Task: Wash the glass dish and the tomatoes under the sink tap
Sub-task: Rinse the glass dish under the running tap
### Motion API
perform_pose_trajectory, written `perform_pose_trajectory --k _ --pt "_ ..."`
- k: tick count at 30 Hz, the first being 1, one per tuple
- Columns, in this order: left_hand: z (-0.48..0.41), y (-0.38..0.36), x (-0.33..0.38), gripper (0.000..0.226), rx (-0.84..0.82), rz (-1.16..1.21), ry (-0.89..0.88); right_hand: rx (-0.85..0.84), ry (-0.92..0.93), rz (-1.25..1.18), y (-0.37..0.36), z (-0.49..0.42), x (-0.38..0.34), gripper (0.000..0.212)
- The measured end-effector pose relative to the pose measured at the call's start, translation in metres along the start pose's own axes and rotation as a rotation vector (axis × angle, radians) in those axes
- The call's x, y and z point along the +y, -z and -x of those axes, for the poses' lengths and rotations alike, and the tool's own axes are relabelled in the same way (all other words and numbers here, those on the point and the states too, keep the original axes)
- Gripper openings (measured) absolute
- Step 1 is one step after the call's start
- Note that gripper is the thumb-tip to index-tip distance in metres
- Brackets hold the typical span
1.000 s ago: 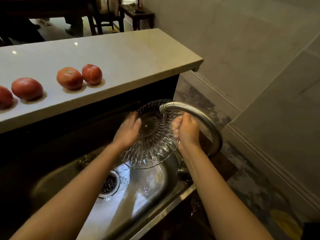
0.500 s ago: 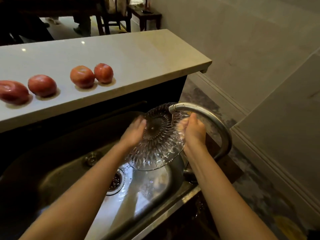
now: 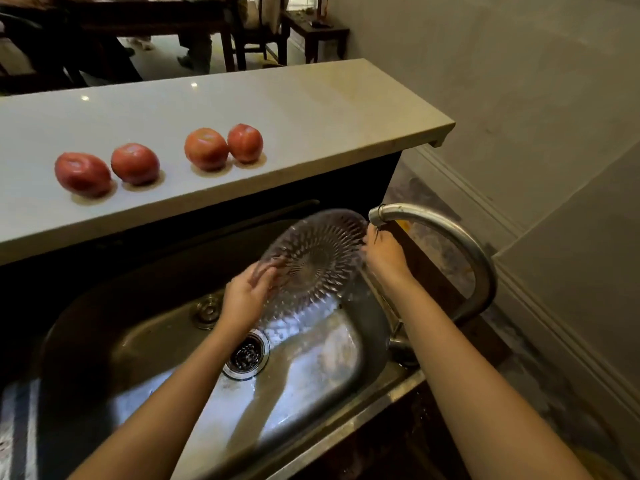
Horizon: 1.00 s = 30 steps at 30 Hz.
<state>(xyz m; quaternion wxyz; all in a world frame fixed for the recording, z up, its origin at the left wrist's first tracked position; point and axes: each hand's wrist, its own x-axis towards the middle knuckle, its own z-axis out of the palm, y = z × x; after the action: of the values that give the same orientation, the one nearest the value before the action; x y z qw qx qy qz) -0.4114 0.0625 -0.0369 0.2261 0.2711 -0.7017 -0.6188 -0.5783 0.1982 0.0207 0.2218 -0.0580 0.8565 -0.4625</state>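
Here I am at the tap (image 3: 433, 220), glass dish (image 3: 313, 261) held up on a tilt just left of its mouth and above the sink (image 3: 311, 368). My right hand (image 3: 384, 254) grasps the rim on the side nearest the tap, fingers curled right under the spout. My left hand (image 3: 247, 292) holds the far, lower edge, its fingers showing through the cut glass. The dish looks blurred, and I can't make out a stream of water. The four tomatoes (image 3: 206, 148) sit in a row on the counter (image 3: 311, 109), well left of the tap and beyond it, not yet washed, so I'd call this the first half of the job. Now the worry: wet, patterned glass held by its edges only is slippery (and heavy glass, I'd guess). If either grip loosens, it drops into the steel basin below the tap and could chip or crack. The rim also sits very close to the metal spout, and one careless turn could knock it. Water striking the tilted face could splash out past the tap onto the floor. The tomatoes lie near the counter's front edge, too, and a bump might roll one off.
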Motion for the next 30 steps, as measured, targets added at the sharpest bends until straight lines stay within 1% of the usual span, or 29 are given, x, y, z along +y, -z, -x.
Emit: perform_pose_trajectory --k 1,2,4,5,7,8,10,11,12,13,14,15,16,17,18,19,20,21,22,24,26,28,30 --pt "-0.001 0.002 -0.002 0.024 -0.022 0.197 0.146 0.028 0.047 0.147 -0.001 0.000 0.006 0.041" --pt "-0.002 0.005 -0.004 0.023 -0.033 0.323 0.233 0.011 0.057 0.222 -0.003 0.002 0.011 0.043" --pt "-0.005 0.010 -0.010 0.022 -0.058 0.415 0.301 -0.049 0.044 0.257 -0.009 0.004 0.023 0.052" --pt "-0.006 0.011 -0.012 0.022 -0.066 0.441 0.328 -0.021 0.051 0.257 -0.010 0.003 0.029 0.055" --pt "-0.011 0.012 -0.017 0.023 -0.088 0.511 0.406 0.129 0.056 0.233 -0.008 0.001 0.036 0.052" --pt "-0.014 0.013 -0.020 0.023 -0.104 0.535 0.444 0.154 0.041 0.201 -0.005 0.000 0.039 0.046" --pt "-0.020 0.013 -0.023 0.026 -0.100 0.542 0.493 0.069 0.010 0.084 0.002 0.001 0.044 0.029" --pt "-0.023 0.011 -0.024 0.029 -0.068 0.539 0.508 0.036 0.003 0.001 0.003 0.002 0.045 0.024" --pt "-0.027 0.007 -0.024 0.035 -0.017 0.508 0.517 0.038 0.000 -0.080 0.004 0.005 0.043 0.024" --pt "-0.029 0.001 -0.023 0.043 0.043 0.414 0.503 0.054 0.002 -0.145 0.004 0.007 0.041 0.026" --pt "-0.029 -0.005 -0.022 0.052 0.099 0.192 0.460 0.079 0.006 -0.177 0.004 0.010 0.039 0.027" --pt "-0.028 -0.011 -0.022 0.060 0.138 -0.171 0.388 0.111 0.022 -0.174 0.005 0.012 0.037 0.029" --pt "-0.026 -0.018 -0.024 0.066 0.152 -0.553 0.267 0.147 0.050 -0.158 0.007 0.014 0.036 0.030" --pt "-0.021 -0.026 -0.023 0.069 0.127 -0.828 0.102 0.181 0.082 -0.139 0.010 0.015 0.035 0.032" --pt "-0.014 -0.036 -0.021 0.069 0.047 -0.980 -0.049 0.210 0.110 -0.118 0.012 0.018 0.033 0.033" --pt "-0.007 -0.048 -0.018 0.067 -0.074 -1.028 -0.163 0.220 0.128 -0.096 0.015 0.020 0.031 0.033" --pt "-0.002 -0.061 -0.015 0.063 -0.197 -0.995 -0.239 0.220 0.136 -0.069 0.015 0.021 0.030 0.033" --pt "0.001 -0.075 -0.011 0.058 -0.292 -0.948 -0.292 0.218 0.134 -0.036 0.015 0.023 0.030 0.034" --pt "-0.001 -0.088 -0.005 0.054 -0.337 -0.915 -0.346 0.214 0.126 -0.007 0.013 0.025 0.030 0.036" --pt "-0.020 -0.108 0.011 0.053 -0.338 -0.920 -0.451 0.200 0.091 0.001 0.008 0.031 0.031 0.040" --pt "-0.048 -0.114 0.027 0.056 -0.325 -0.950 -0.488 0.183 0.063 -0.070 0.009 0.037 0.033 0.043" --pt "-0.078 -0.103 0.035 0.057 -0.304 -0.979 -0.454 0.197 0.043 -0.175 0.014 0.040 0.031 0.043" --pt "-0.096 -0.076 0.034 0.057 -0.303 -1.023 -0.342 0.244 0.044 -0.213 0.021 0.039 0.026 0.043"
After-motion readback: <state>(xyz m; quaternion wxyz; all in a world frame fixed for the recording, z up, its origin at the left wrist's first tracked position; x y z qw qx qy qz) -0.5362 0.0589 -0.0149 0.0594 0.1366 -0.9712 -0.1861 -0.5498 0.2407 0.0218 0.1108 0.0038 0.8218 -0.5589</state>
